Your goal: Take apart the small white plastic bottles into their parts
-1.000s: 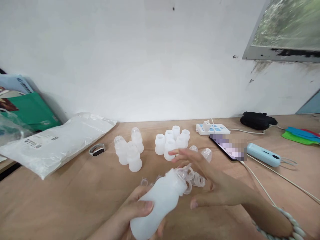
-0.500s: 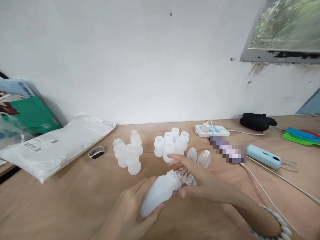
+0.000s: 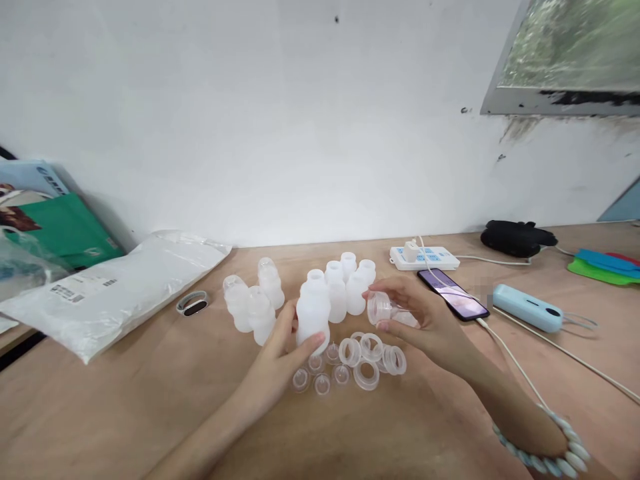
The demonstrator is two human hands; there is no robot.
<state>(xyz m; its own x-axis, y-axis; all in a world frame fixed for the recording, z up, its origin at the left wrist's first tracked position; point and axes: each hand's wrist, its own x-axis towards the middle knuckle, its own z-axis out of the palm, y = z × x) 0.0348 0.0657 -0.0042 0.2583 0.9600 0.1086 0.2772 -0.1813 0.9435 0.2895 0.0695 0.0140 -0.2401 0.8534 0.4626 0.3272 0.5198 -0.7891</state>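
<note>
My left hand (image 3: 287, 340) is closed around a milky white bottle (image 3: 313, 323), which is upright above the table. Its top overlaps the white bottles (image 3: 336, 300) behind it, so I cannot tell its rim from theirs. The thumb and fingers of my right hand (image 3: 415, 313) grip a clear bottle cap (image 3: 379, 309) from its right side. A second clear piece (image 3: 407, 319) shows partly behind these fingers. Just below the hands lie several clear rings (image 3: 367, 375) and several small clear teats (image 3: 323, 383).
Several bottles with clear covers (image 3: 261, 310) stand to the left. Beyond them lie a wristband (image 3: 193, 305) and a white plastic mailer (image 3: 120, 287). On the right are a power strip (image 3: 440, 259), a phone (image 3: 455, 293), cables and a light blue device (image 3: 527, 309).
My left hand has moved up and away from me, bringing the tilted bottle upright. My right hand has left the bottle's neck and taken a clear cap. The rings and teats are uncovered.
</note>
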